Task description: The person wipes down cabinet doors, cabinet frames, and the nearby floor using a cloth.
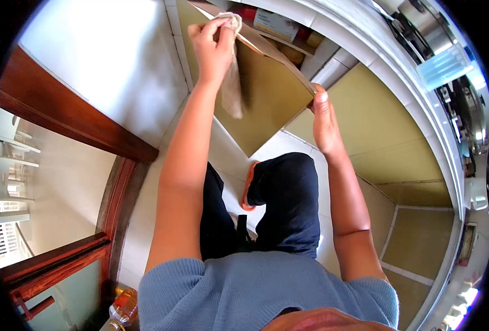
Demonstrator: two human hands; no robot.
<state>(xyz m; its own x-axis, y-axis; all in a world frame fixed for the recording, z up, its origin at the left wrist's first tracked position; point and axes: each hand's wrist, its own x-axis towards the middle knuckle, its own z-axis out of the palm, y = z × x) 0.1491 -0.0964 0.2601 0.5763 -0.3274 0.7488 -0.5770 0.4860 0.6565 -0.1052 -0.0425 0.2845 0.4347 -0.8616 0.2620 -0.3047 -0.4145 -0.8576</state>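
The left hand (214,47) is closed, its thumb and fingertips pinching a bunched, pale cloth (232,91) at the top edge of the open cabinet door (266,91); the loose part of the cloth hangs below the hand, in front of the door's olive-yellow face. The right hand (325,121) is partly closed around the far end of that same edge, its thumb lying at the corner and its other fingers mostly hidden, so how tightly they curl cannot be told. The door slants between the two hands, its lowest visible corner pointing toward the person. Nearer the body than both hands are the blue knitted top (266,281), the dark trousers (288,204) and an orange slipper (248,187) on the pale tiled floor (228,146). Well to the left hand's near side, by the wooden door frame (112,220), is a bottle (124,306) with an orange-red label. Just beyond the hands, the cabinet interior shows a box (276,25) on a shelf (288,43), to the right of the left hand. More olive-yellow panels (388,121) lie to the right of the right hand. Farther out on that side, the white-tiled table (332,22) curves past, carrying a translucent blue container (446,66) and a metal pot (426,22).
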